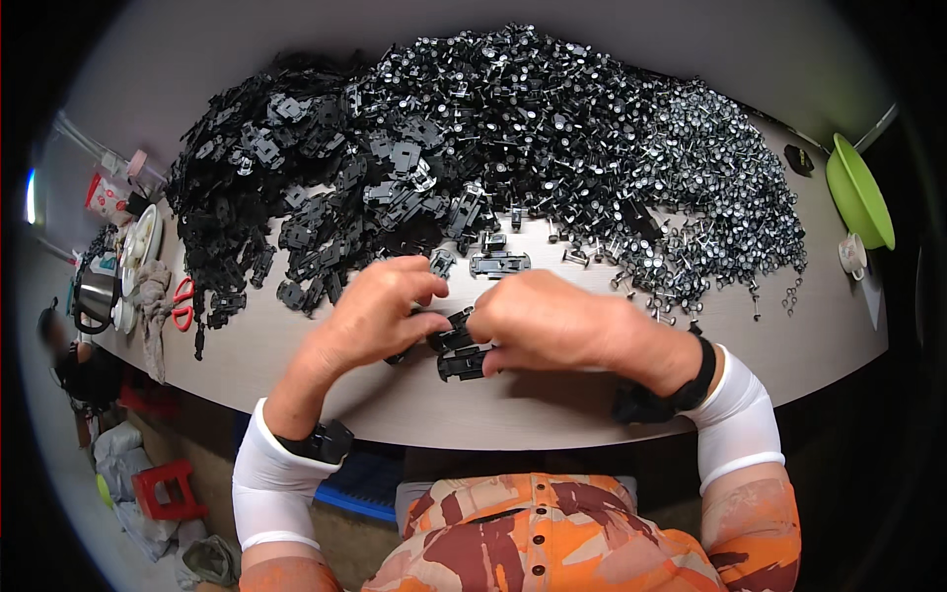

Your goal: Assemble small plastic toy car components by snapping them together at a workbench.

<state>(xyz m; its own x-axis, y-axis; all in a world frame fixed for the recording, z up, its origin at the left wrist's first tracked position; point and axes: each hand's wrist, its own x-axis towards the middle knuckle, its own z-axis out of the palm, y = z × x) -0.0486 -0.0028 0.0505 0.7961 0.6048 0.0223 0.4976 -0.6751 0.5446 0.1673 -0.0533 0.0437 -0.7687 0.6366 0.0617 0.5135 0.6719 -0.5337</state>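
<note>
- Counter (395, 419): black plastic parts (460, 365) near its front edge.
- Left hand (383, 308): fingers apart.
- Right hand (552, 318): at the parts; grip cannot be told.
- Apparent step: positioning parts; next calls for precise pinching.

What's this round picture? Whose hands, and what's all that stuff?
These are a person's bare left hand and right hand, not a robot's. A wide fisheye camera worn on the head looks down, making straight edges bend. On the smooth, pale table lie a pile of flat black plastic parts and a heap of small, shiny silver pins with round ends. The right hand is at a long black plastic piece; the left hand is close to another black plastic piece behind it. I can't tell if either is gripped.
</note>
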